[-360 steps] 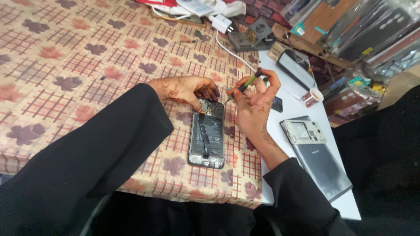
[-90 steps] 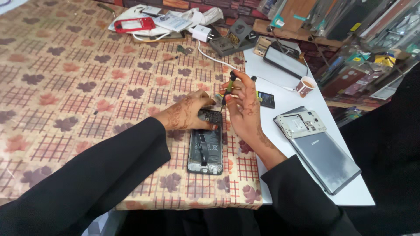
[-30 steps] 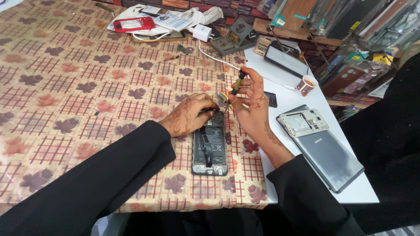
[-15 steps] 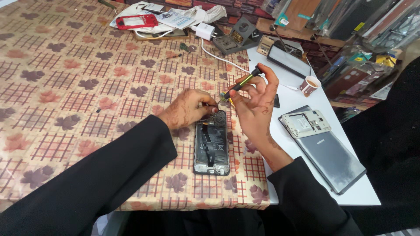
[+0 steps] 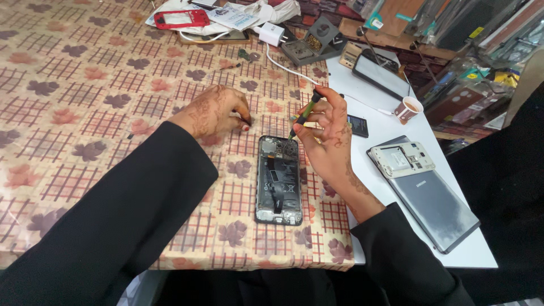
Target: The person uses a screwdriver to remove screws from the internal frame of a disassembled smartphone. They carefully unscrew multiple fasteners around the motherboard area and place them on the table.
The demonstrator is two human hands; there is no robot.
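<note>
The right hand (image 5: 326,133) grips a green-handled screwdriver (image 5: 303,115), tip down at the top of the opened phone (image 5: 278,179) lying near the table's (image 5: 85,73) front edge. The left hand (image 5: 212,112), fingers curled, presses the cloth beside it, perhaps pinching something small.

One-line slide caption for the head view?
Right hand holds a screwdriver over an opened phone; left hand rests on the tablecloth.

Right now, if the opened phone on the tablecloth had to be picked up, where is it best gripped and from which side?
Grip the opened phone by its two long edges near the lower half, coming from above at the end nearest the person. It lies flat with its insides facing up, so the face should not be pressed. The right hand holds a screwdriver over the top end; the left hand rests apart, on the tablecloth.
</note>
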